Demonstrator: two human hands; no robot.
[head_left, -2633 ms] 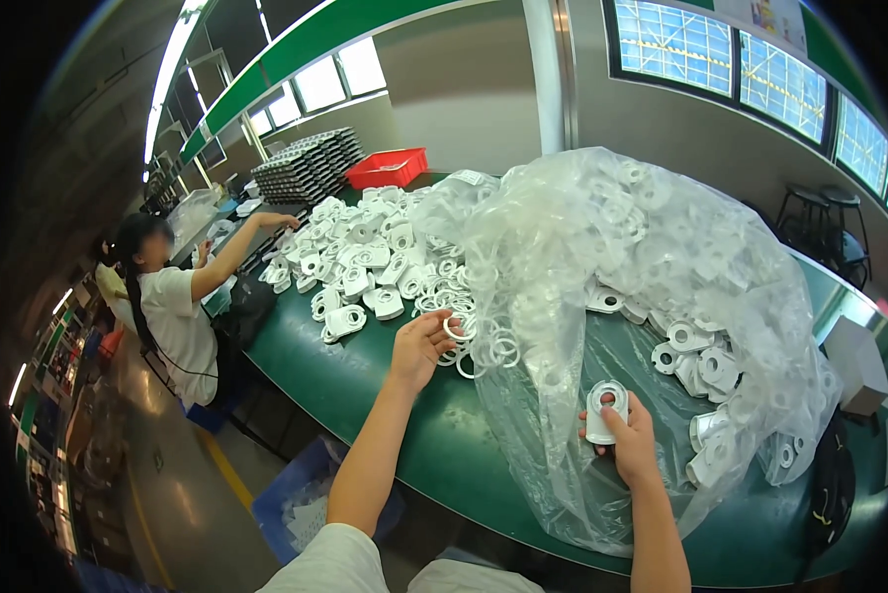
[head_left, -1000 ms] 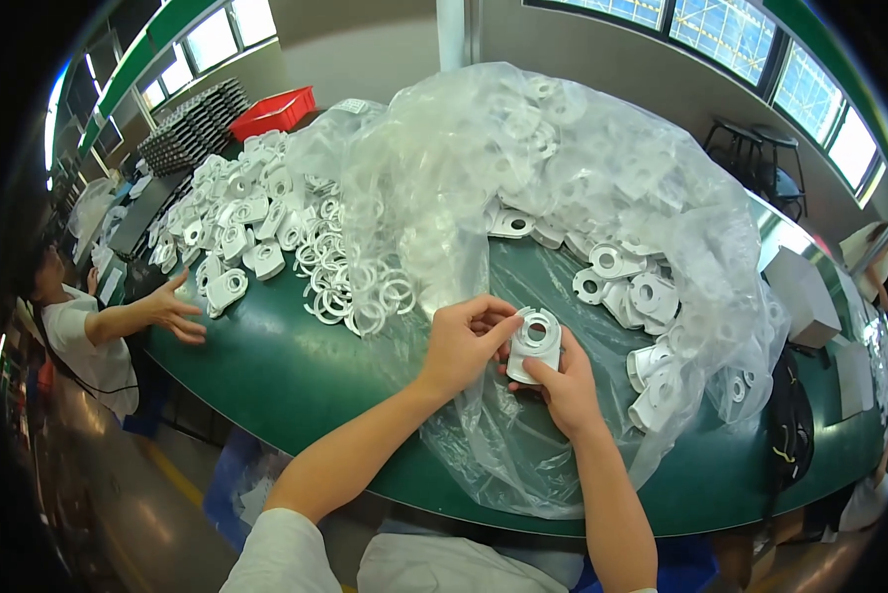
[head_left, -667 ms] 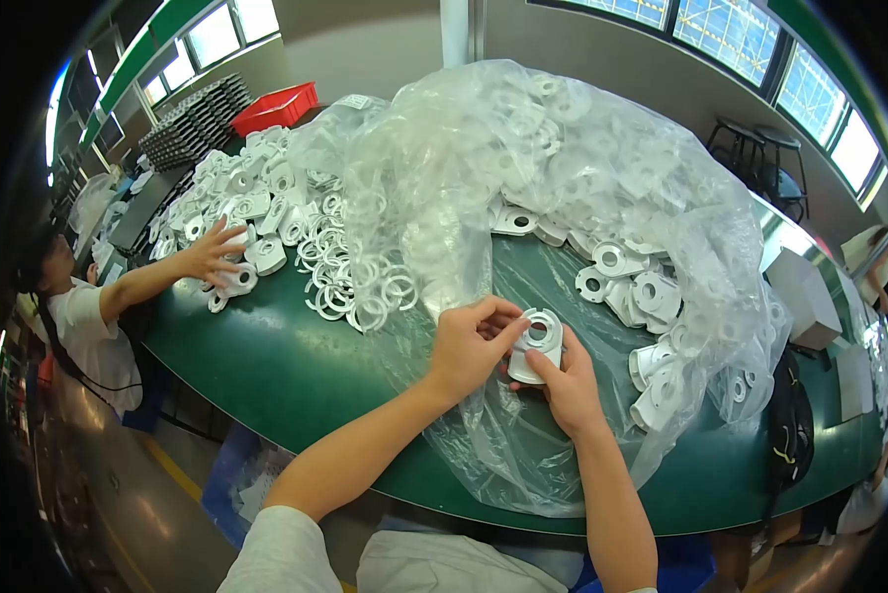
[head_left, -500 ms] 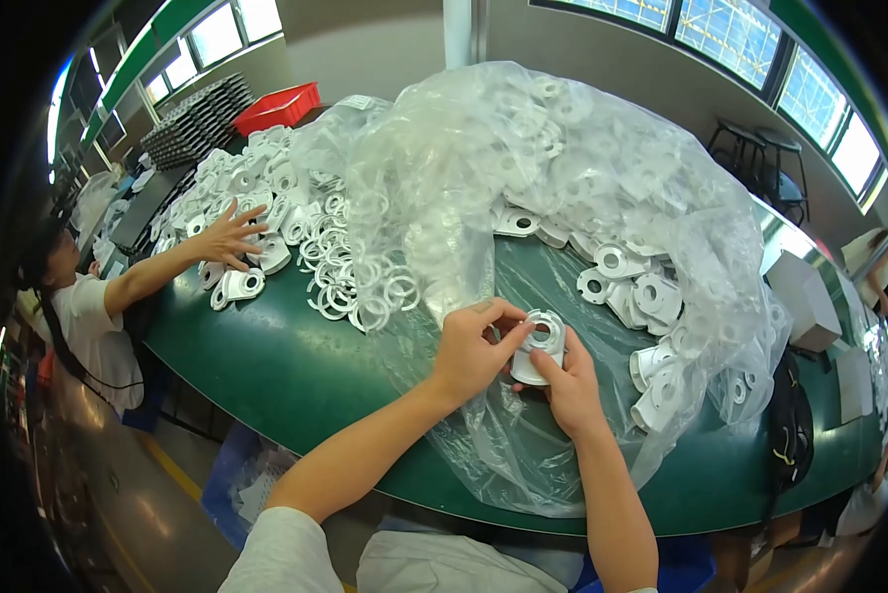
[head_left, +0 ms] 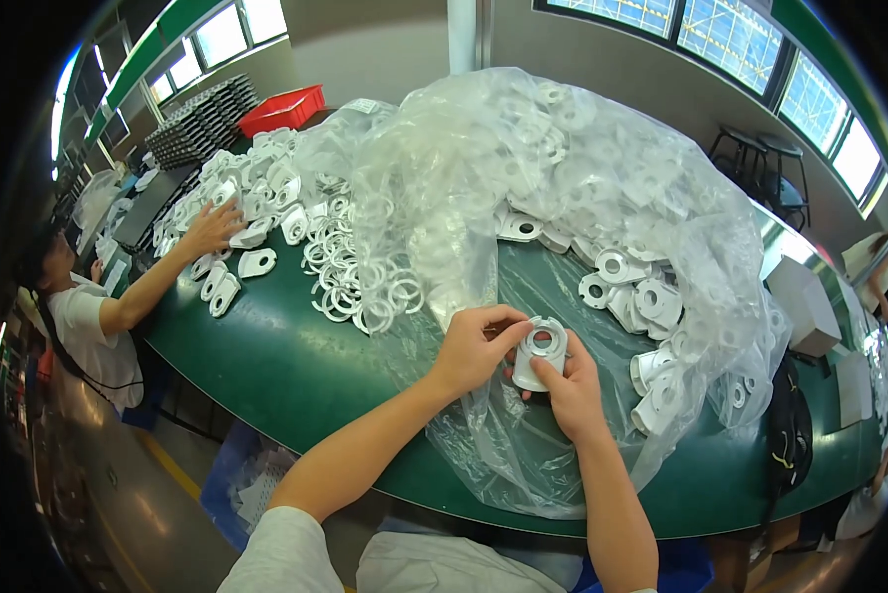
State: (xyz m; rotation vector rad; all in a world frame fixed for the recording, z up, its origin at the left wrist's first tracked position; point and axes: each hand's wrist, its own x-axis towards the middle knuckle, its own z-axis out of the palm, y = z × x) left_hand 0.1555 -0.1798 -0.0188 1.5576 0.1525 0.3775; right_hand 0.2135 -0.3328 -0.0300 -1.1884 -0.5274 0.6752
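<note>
In front of me is a white plastic housing point(head_left: 535, 368) with a round opening and a notched, ring-shaped rim at its top. My right hand point(head_left: 575, 387) grips its lower right side, thumb lying across the front and fingers behind. My left hand point(head_left: 476, 348) is closed, thumb and forefinger pinched against the upper left of the rim; whether a separate ring is between them I cannot tell. Under both hands a clear plastic sheet point(head_left: 523, 465) spreads over the green table point(head_left: 296, 376). Left of my left hand lie loose white rings point(head_left: 337, 296).
A big clear bag point(head_left: 434, 158) full of white housings covers the table's middle. More housings point(head_left: 652, 296) spill out at right. At left a co-worker's hand point(head_left: 212, 229) touches a heap of housings. A red bin point(head_left: 282, 109), black bag point(head_left: 790, 425) and white box point(head_left: 802, 306) stand around.
The housing in my hands has tilted more upright, my left fingers staying at its rim. The co-worker's hand has drawn left onto the heap, and several housings there have shifted.
</note>
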